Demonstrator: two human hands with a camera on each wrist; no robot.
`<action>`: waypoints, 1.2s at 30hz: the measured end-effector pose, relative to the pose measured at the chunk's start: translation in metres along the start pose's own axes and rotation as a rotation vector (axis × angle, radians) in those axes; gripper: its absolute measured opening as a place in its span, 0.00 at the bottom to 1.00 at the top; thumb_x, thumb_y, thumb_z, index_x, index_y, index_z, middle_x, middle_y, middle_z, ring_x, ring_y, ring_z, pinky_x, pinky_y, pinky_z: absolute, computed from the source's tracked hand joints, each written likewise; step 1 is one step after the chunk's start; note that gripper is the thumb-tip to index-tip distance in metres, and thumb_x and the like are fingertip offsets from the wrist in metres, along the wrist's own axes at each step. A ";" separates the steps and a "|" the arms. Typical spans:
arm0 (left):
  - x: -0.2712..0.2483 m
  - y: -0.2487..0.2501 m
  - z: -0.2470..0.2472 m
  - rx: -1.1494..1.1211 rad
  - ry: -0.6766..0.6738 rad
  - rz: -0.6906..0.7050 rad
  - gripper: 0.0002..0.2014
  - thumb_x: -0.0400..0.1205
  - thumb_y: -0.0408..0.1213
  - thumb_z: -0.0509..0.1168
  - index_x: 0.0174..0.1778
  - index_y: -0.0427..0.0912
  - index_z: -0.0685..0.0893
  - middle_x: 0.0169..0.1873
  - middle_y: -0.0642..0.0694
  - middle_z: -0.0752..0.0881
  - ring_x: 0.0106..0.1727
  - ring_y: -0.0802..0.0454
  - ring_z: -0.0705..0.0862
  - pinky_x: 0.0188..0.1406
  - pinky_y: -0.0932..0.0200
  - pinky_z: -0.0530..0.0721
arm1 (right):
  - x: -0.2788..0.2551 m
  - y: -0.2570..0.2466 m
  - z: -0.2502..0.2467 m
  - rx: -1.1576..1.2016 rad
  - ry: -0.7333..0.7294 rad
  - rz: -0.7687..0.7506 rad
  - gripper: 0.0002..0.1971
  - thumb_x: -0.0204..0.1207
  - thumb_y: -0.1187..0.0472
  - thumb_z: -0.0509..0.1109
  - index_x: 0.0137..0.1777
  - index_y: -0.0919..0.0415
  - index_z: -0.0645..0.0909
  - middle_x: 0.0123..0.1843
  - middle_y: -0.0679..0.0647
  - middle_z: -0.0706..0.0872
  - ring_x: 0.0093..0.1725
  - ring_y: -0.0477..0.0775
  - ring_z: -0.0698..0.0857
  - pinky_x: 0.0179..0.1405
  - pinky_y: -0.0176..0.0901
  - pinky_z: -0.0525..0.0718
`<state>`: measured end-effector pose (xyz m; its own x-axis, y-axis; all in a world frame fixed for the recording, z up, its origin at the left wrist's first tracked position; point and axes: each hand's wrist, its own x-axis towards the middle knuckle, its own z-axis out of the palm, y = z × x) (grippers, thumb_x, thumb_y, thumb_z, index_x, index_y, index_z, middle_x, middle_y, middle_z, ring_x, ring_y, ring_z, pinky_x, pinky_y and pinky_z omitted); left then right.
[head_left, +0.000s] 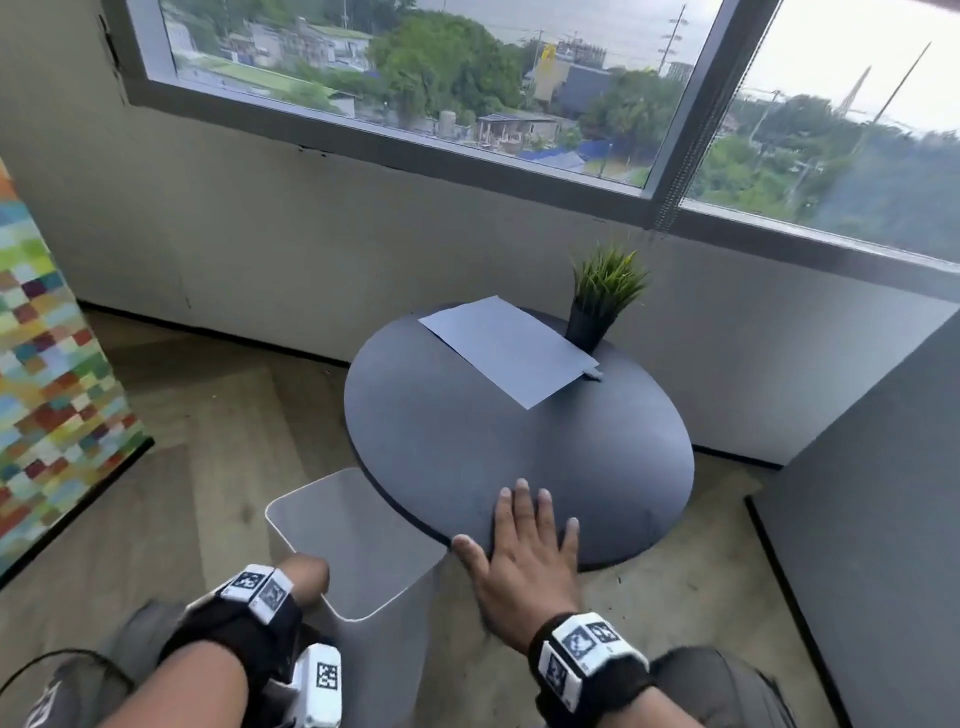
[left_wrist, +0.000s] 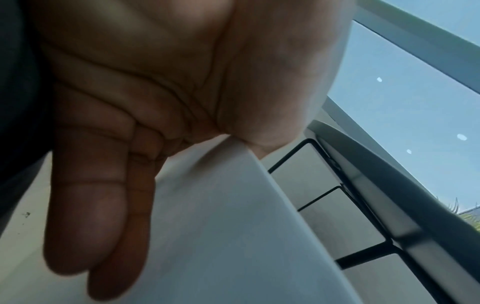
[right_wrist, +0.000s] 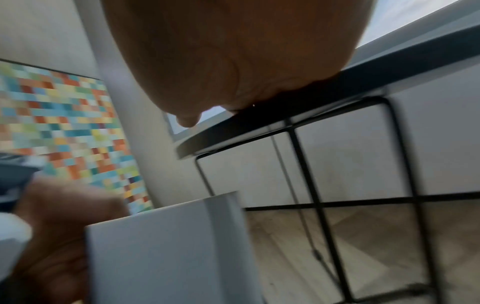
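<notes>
- One round dark-grey table top (head_left: 457, 447), one white rounded-square stool (head_left: 363, 540), one pale sheet of paper (head_left: 509, 348), one small potted green plant (head_left: 605, 291), two hands.
- The right hand (head_left: 524, 561) lies spread, palm down, on the table top's near rim.
- The left hand (head_left: 304, 574) clasps the stool's near edge, with its fingers (left_wrist: 85, 216) straight down the side and the thumb hidden.
- The stool stands just left of the table top, between the hands.

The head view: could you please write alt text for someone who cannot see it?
A person's right hand lies flat on the near edge of a round dark table; the left hand holds the rim of a white box beside it. A paper sheet and a potted plant sit on the table's far side, under a window.
</notes>
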<state>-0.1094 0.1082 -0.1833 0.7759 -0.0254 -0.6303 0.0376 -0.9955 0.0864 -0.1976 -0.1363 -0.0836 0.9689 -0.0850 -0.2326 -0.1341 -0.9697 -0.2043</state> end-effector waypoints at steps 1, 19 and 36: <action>-0.002 0.002 0.006 0.013 -0.015 0.026 0.19 0.90 0.31 0.55 0.76 0.33 0.77 0.76 0.36 0.78 0.77 0.41 0.75 0.72 0.58 0.70 | -0.001 -0.017 0.004 -0.005 -0.016 -0.070 0.50 0.67 0.23 0.27 0.85 0.52 0.35 0.85 0.46 0.29 0.82 0.52 0.25 0.79 0.64 0.27; -0.007 0.021 -0.001 -0.712 0.132 -0.195 0.37 0.84 0.37 0.62 0.83 0.37 0.47 0.64 0.27 0.82 0.64 0.33 0.83 0.59 0.51 0.79 | 0.028 -0.044 -0.004 0.014 -0.051 -0.087 0.42 0.76 0.26 0.36 0.85 0.48 0.38 0.85 0.43 0.31 0.83 0.55 0.28 0.78 0.68 0.29; -0.012 0.003 -0.019 -0.755 0.038 -0.064 0.33 0.70 0.40 0.64 0.72 0.46 0.63 0.55 0.34 0.86 0.55 0.36 0.87 0.59 0.48 0.84 | 0.046 -0.073 -0.005 -0.022 -0.072 -0.434 0.40 0.77 0.27 0.42 0.86 0.45 0.45 0.87 0.44 0.40 0.85 0.47 0.36 0.83 0.59 0.37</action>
<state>-0.1068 0.1077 -0.1604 0.7783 0.0464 -0.6261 0.4933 -0.6621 0.5642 -0.1419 -0.0705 -0.0744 0.9173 0.3466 -0.1960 0.2872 -0.9169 -0.2772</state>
